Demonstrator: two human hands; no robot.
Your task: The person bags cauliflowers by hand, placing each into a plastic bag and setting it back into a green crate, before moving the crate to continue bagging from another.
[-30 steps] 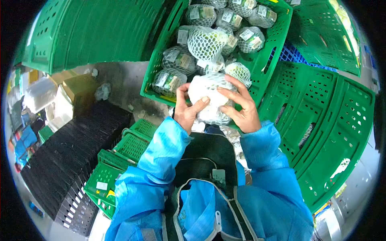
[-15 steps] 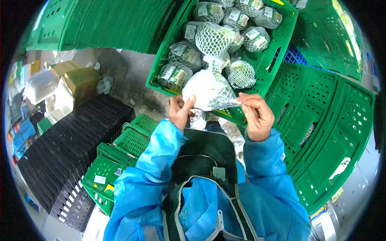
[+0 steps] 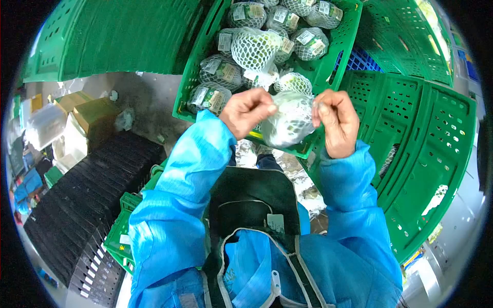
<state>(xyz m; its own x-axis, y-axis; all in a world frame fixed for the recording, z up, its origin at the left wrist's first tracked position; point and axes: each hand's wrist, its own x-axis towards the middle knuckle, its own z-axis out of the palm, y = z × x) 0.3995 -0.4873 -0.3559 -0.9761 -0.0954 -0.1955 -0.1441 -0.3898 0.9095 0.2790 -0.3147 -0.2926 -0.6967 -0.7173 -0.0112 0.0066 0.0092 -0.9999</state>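
A clear plastic bag (image 3: 287, 120), with a round, pale head of produce in white foam netting inside, is held over the near edge of a green crate (image 3: 183, 95). At the bag's upper left, my left hand (image 3: 249, 113) is closed in a pinch on the film. My right hand (image 3: 338, 123) has its fingers closed on the bag's right side. Just beyond, an unbagged netted head (image 3: 255, 49) and another netted head (image 3: 292, 82) rest in the crate. Around them lie several bagged, labelled heads (image 3: 221, 70).
Stacked green crates (image 3: 411, 154) stand on the right, and more green crates (image 3: 118, 41) at upper left. A black crate stack (image 3: 92, 200) is at lower left, near cardboard boxes (image 3: 92, 115). A blue crate (image 3: 362, 61) shows behind the open crate.
My left hand has moved from the bag's lower left up to its upper left edge. The bag looks gathered more tightly around the head, and the hands are closer together. The view has shifted slightly.
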